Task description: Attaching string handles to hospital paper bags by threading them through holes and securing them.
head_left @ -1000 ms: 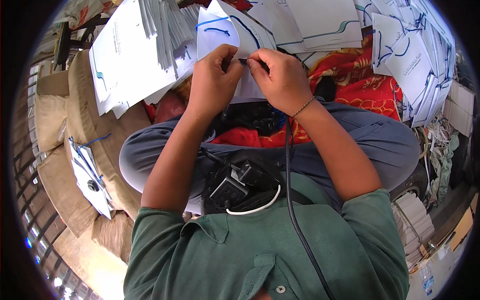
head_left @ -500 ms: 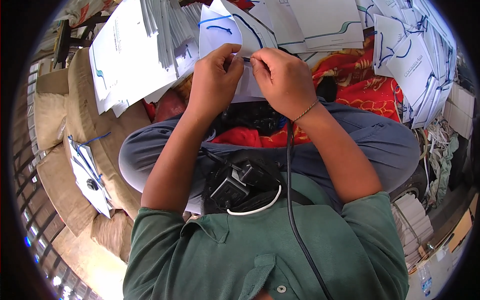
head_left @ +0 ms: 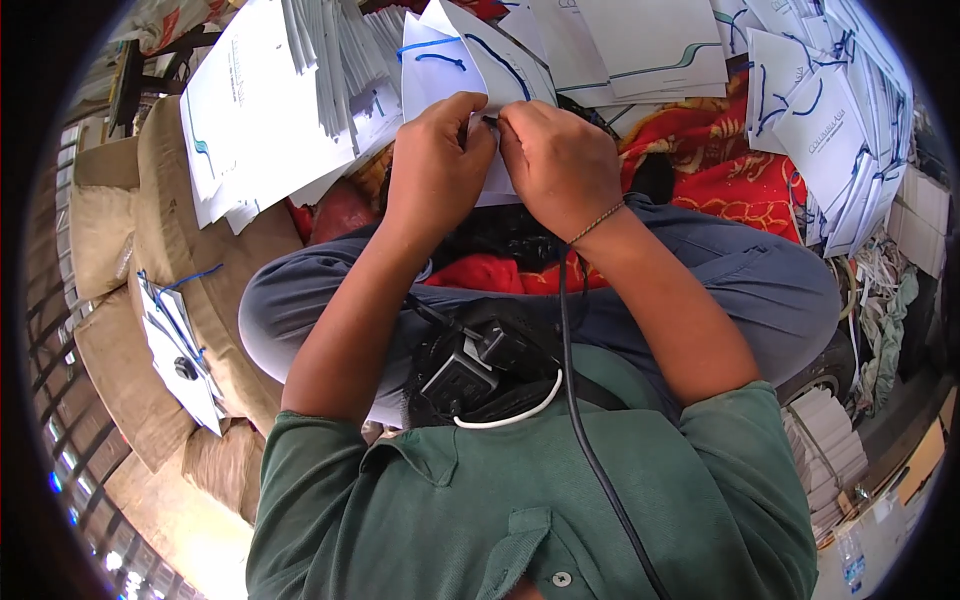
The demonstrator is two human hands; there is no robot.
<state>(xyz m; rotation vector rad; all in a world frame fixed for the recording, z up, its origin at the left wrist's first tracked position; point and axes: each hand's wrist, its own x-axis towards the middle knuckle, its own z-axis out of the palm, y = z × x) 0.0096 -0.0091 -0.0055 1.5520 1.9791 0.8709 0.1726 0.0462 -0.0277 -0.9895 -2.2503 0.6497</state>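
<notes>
A white paper bag (head_left: 432, 82) with blue cord handles stands between my knees, its near part hidden by my hands. One blue cord (head_left: 440, 60) lies across its left panel, and a darker blue stretch runs down the right panel. My left hand (head_left: 440, 155) is closed at the bag's near edge, thumb and forefinger pinching. Right beside it, my right hand (head_left: 560, 160) is closed too, its fingertips pinched together. A short dark bit of cord shows between the two sets of fingertips; its ends are hidden by the fingers.
Stacked flat white bags (head_left: 250, 110) lie at the far left, with more bags (head_left: 650, 45) beyond my hands. A pile of corded bags (head_left: 840, 130) is at the right. Red patterned cloth (head_left: 710, 190) lies underneath. A black cable (head_left: 590, 440) hangs over my lap. A brown sofa (head_left: 190, 220) stands left.
Both hands have drawn slightly closer together, the right one moving a little left. The bag has shifted slightly, and the hanging cable has swung left.
</notes>
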